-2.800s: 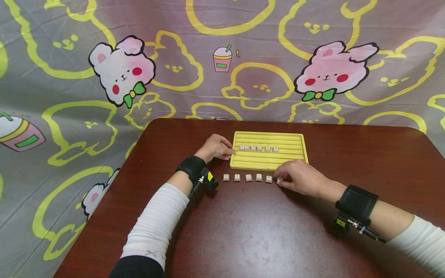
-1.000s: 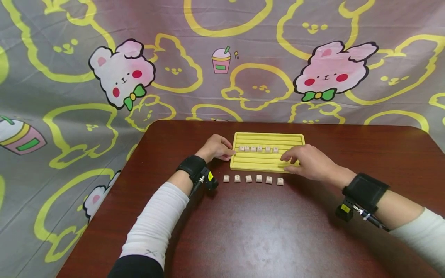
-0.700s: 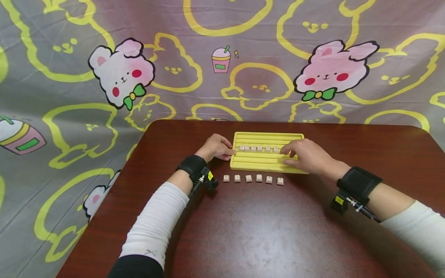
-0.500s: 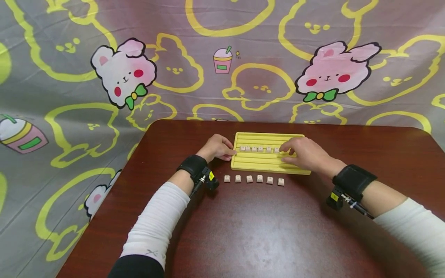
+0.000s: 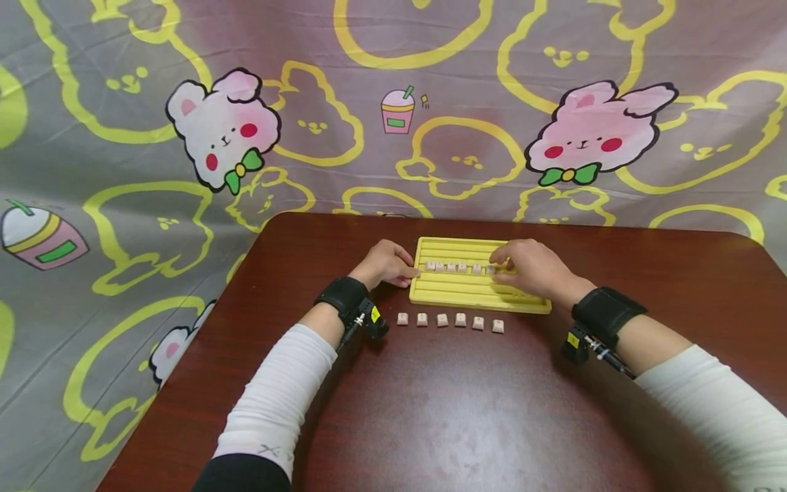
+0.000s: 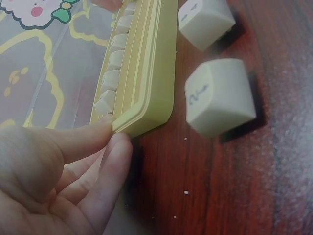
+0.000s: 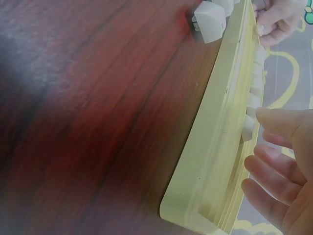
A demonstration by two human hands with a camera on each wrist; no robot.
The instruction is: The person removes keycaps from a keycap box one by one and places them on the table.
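Observation:
A yellow ridged tray [image 5: 479,298] lies on the table with a row of several white keycaps [image 5: 451,267] standing along one of its grooves. My left hand [image 5: 386,264] pinches the tray's left edge between thumb and fingers, as the left wrist view shows closely. Over the tray's right part is my right hand [image 5: 533,268], thumb and forefinger parted on either side of the row's rightmost keycap [image 7: 248,128]. In the right wrist view the thumb tip is at that keycap, and the other fingers are spread; a firm grip on it is not visible.
In front of the tray, a second row of several keycaps [image 5: 442,320] stands spaced out on the dark red-brown table [image 5: 430,410]. A grey cloth [image 5: 344,89] with yellow outlines and rabbit faces hangs behind the table and to its left.
My right hand has left the rightmost keycap of the front row and moved up over the tray, then leftward to the end of the tray's row. The left hand stays at the tray's edge.

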